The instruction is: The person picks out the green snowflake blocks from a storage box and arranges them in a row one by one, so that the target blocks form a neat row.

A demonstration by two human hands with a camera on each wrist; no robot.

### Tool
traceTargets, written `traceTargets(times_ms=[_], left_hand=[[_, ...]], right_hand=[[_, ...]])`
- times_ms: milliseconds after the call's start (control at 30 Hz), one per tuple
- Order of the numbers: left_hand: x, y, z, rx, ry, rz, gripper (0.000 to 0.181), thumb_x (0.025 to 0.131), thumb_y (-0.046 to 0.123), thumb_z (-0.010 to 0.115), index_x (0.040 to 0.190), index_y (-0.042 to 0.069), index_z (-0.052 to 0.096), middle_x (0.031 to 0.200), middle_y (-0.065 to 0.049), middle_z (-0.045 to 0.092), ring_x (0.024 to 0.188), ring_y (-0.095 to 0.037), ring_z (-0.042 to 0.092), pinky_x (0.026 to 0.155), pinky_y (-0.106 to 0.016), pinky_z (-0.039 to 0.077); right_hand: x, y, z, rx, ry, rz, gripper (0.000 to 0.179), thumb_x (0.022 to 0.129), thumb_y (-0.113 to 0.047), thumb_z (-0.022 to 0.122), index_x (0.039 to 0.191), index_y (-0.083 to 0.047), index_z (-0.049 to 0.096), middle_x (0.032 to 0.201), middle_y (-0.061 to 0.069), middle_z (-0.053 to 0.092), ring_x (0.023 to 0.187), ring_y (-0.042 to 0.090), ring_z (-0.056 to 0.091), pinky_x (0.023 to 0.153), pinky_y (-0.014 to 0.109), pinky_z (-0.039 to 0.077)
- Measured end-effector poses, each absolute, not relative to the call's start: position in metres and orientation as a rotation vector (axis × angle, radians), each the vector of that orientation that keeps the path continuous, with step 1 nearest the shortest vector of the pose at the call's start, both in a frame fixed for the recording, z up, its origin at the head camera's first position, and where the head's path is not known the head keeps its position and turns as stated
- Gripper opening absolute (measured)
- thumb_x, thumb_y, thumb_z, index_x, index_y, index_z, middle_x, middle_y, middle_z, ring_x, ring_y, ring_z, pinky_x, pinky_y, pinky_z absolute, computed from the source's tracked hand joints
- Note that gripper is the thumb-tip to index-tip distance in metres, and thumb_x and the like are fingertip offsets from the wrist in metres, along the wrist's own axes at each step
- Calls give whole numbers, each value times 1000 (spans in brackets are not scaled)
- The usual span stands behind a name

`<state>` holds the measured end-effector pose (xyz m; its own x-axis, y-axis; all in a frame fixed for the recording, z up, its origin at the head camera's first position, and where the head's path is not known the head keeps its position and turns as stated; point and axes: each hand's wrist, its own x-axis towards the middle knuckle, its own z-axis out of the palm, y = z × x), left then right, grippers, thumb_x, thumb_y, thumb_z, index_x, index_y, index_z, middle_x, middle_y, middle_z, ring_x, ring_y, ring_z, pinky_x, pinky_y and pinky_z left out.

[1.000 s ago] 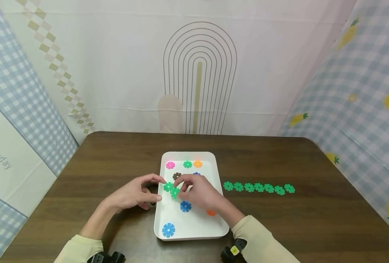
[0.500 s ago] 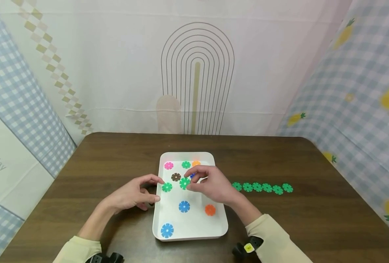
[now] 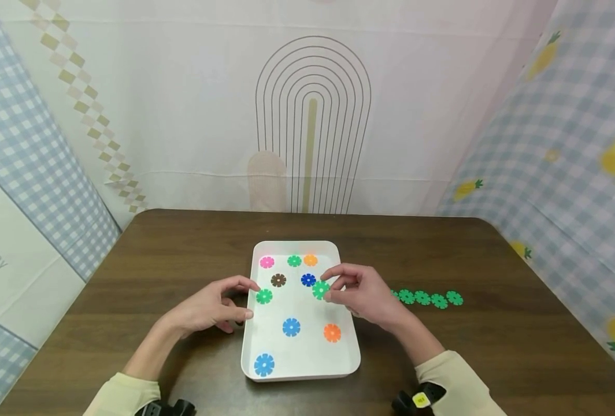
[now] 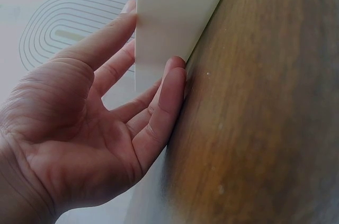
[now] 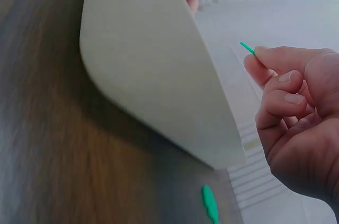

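Observation:
My right hand (image 3: pixel 365 293) pinches a green flower-shaped plastic disc (image 3: pixel 319 290) between thumb and index finger, above the right side of the white tray (image 3: pixel 307 361). In the right wrist view this disc (image 5: pixel 247 48) shows edge-on, raised past the tray's rim, the other fingers curled in. My left hand (image 3: pixel 211 306) rests at the tray's left edge. In the left wrist view, its relaxed fingers (image 4: pixel 172 89) lie against the tray's outer wall (image 4: pixel 169 17), with the thumb at the rim. Another green disc (image 3: pixel 264 296) lies inside, near the left index fingertip.
Also in the tray are pink (image 3: pixel 267 262), brown (image 3: pixel 278 280), dark blue (image 3: pixel 308 279) and orange (image 3: pixel 332 333) discs, plus several others. Right of it, a row of green discs (image 3: pixel 422 297) lies on the brown table (image 3: pixel 495 346), partly hidden by my right hand.
My right hand has lifted the green disc from beside the other green one and carried it rightward, uncovering the dark blue and orange discs. My left hand stays at the tray's edge.

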<state>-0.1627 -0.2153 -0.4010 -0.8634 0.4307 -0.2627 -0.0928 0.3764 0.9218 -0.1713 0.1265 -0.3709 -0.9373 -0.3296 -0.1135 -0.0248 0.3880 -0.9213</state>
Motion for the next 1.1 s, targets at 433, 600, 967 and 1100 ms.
traceTargets(times_ms=[433, 600, 967, 1100], left_hand=[[-163, -215, -401, 287, 2187, 1489, 52, 94, 21, 82, 140, 13, 59, 152, -22, 46, 85, -24, 65, 73, -42, 61], [-162, -217, -402, 286, 2191, 1489, 53, 94, 21, 82, 141, 14, 59, 153, -22, 45, 85, -24, 65, 73, -43, 62], [-162, -217, -401, 290, 2190, 1495, 53, 94, 21, 82, 141, 14, 59, 154, -22, 45, 86, -24, 66, 73, -43, 62], [-162, -216, -400, 291, 2192, 1493, 53, 94, 21, 82, 141, 13, 59, 153, -22, 45, 85, -23, 66, 73, -42, 62]], right_hand=[[-168, 181, -383, -208, 2338, -1640, 39, 92, -19, 83, 126, -8, 69, 91, 8, 73, 49, 15, 38, 45, 25, 32], [-168, 198, -387, -233, 2320, -1684, 41, 93, -16, 82, 128, -3, 66, 88, 3, 74, 48, 11, 36, 45, 24, 30], [-168, 223, -394, -214, 2344, -1712, 44, 94, -18, 82, 130, -1, 64, 88, 0, 74, 51, 11, 41, 45, 25, 33], [-167, 233, -397, -211, 2339, -1734, 44, 95, -16, 80, 132, 0, 63, 88, -1, 74, 50, 10, 39, 45, 24, 31]])
